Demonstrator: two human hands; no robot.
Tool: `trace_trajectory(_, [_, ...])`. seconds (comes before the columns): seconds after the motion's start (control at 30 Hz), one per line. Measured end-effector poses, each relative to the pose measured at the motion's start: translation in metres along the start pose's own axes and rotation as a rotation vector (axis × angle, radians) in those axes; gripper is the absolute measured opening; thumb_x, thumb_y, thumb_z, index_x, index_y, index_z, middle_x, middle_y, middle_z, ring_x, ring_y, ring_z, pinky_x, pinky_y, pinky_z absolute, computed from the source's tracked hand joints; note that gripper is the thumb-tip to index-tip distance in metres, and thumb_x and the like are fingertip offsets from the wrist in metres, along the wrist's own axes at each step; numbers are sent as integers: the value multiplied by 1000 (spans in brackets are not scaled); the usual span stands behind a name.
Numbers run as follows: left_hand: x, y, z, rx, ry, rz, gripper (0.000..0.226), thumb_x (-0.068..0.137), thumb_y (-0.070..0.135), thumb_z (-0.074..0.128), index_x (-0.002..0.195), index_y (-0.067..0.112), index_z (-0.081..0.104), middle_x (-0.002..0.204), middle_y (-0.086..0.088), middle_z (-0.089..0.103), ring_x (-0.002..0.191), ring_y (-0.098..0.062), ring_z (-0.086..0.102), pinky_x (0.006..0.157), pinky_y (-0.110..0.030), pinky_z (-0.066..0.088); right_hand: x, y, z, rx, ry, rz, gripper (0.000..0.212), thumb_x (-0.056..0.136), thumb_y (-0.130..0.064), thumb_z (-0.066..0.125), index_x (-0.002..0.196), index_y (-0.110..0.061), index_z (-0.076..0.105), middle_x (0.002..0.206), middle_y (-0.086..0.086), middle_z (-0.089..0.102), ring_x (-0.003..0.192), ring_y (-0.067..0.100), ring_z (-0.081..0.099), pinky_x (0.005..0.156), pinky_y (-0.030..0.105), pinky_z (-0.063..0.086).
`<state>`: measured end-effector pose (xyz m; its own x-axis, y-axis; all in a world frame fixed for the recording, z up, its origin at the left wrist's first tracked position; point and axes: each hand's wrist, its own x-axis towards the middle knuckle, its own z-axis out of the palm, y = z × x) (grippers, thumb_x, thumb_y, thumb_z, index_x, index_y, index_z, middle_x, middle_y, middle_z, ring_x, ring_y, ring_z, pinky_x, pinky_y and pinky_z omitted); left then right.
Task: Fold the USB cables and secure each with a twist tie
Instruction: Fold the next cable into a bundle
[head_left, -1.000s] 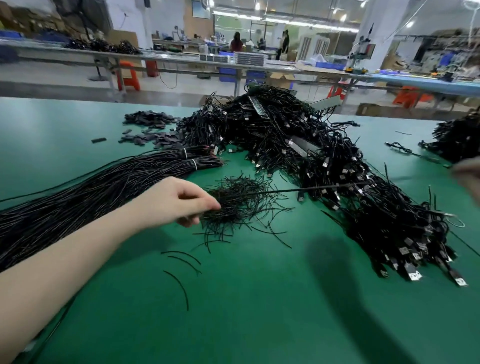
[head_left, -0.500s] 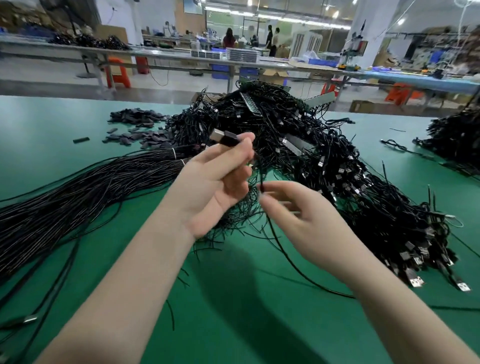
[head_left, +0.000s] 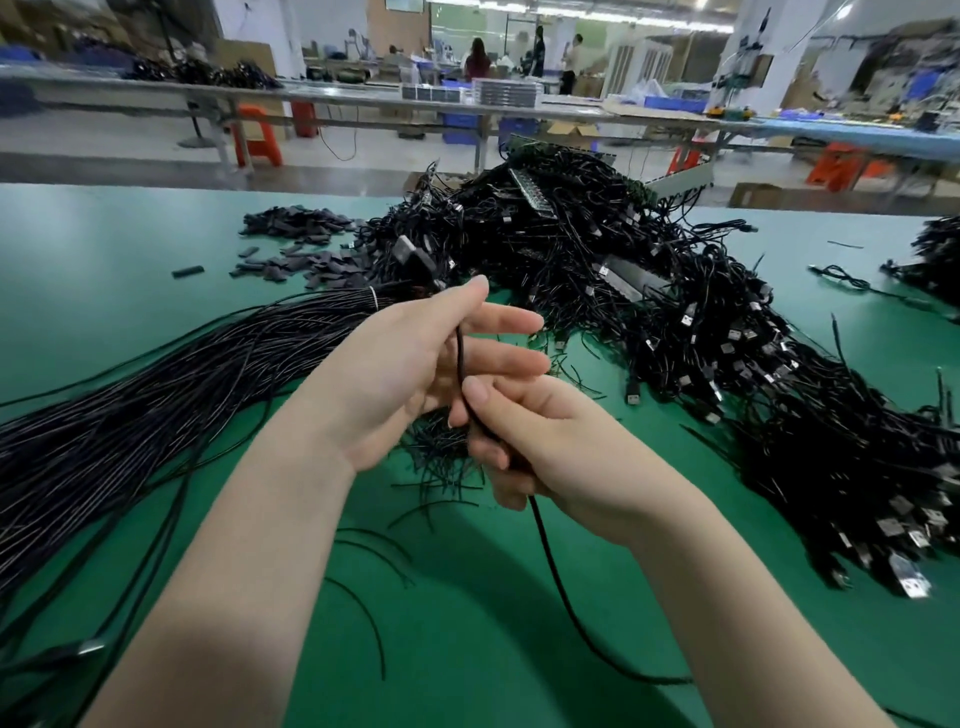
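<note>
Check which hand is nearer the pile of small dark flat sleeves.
Left. The left hand is just below-right of the pile of small dark flat sleeves; the right hand is farther right.

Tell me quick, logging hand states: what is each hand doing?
Left hand: fingers mostly straight, thumb holding the USB cable.
Right hand: fingers curled round the same cable lower down.

A single head-worn wide-angle camera is looking forward and down from the person's own eye level, sitting close over the green table (head_left: 130, 270). Both forearms are entering from the bottom edge, and the left hand (head_left: 415, 358) and right hand (head_left: 545, 441) are meeting near the frame's centre, close to the lens. The view is facing across the table toward a long workbench (head_left: 363, 101) far behind. Straight lines are bowing near the edges. No second view is sharing the scene.
</note>
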<state>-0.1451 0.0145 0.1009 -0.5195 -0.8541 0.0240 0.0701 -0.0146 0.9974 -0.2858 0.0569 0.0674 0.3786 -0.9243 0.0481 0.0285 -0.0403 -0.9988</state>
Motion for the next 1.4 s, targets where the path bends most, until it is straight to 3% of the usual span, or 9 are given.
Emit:
trace_trajectory(0.3, [-6,9,-10,-408,-350,66,62,99,52,26,83,22,79,86,-1,77,83,-17,74,66,-28,58,1,26,-29,-175,-197,280,43,79,-62,61,63,-23,62,53,-9,34,46,9,25,45,20,25])
trace_trajectory(0.4, [-5,-1,-5,5,-572,-133,64,94,59,30,85,19,78,84,-8,77,76,-21,74,65,-26,57,-2,16,-43,-306,26,241,58,65,-58,72,59,-4,52,51,-4,33,45,10,23,45,23,18])
trace_trajectory(0.53, [10,-23,4,414,-364,-297,60,96,59,25,102,22,73,104,-5,76,99,-12,71,96,-33,51,-10,-10,-55,-361,271,73,41,93,-48,55,65,-19,64,50,-11,35,46,11,26,46,25,22])
trace_trajectory(0.67, [16,-19,3,-197,-164,-68,49,100,48,26,114,24,66,127,2,67,121,-10,59,108,-31,42,-15,-21,-41,-214,108,-102,27,99,-32,46,91,-23,71,55,-12,40,47,8,32,45,20,29])
trace_trajectory(0.83, [6,0,2,-511,-268,100,62,103,45,19,110,15,72,112,-4,73,109,-16,68,88,-28,56,-8,7,-39,-87,-281,218,29,97,-41,49,87,-23,70,59,-6,33,45,8,29,45,20,31])
trace_trajectory(1.0, [-11,7,-1,167,-680,-147,59,95,51,30,79,17,75,67,-5,73,58,-17,69,61,-24,54,-6,10,-54,-412,107,225,45,67,-63,62,53,-22,48,54,-4,31,48,13,23,46,24,19])
trace_trajectory(1.1, [-2,-5,9,498,-466,-240,54,102,54,21,107,24,66,88,-2,77,76,-16,73,81,-25,56,-8,-5,-60,-223,219,62,42,92,-50,56,60,-23,58,50,-11,35,44,9,24,43,20,22])
trace_trajectory(1.23, [13,-10,10,-208,15,18,50,106,43,21,128,16,57,117,-2,72,108,-10,67,101,-32,49,-15,-17,-47,-1,-61,-50,31,98,-35,45,95,-11,63,58,-9,40,45,8,34,45,17,33])
trace_trajectory(1.4, [-2,8,-3,-538,-321,142,53,99,43,30,104,15,75,92,-2,76,84,-14,73,76,-26,58,-8,8,-42,-136,-211,242,34,91,-49,53,71,-23,63,56,-8,28,46,8,25,45,17,27])
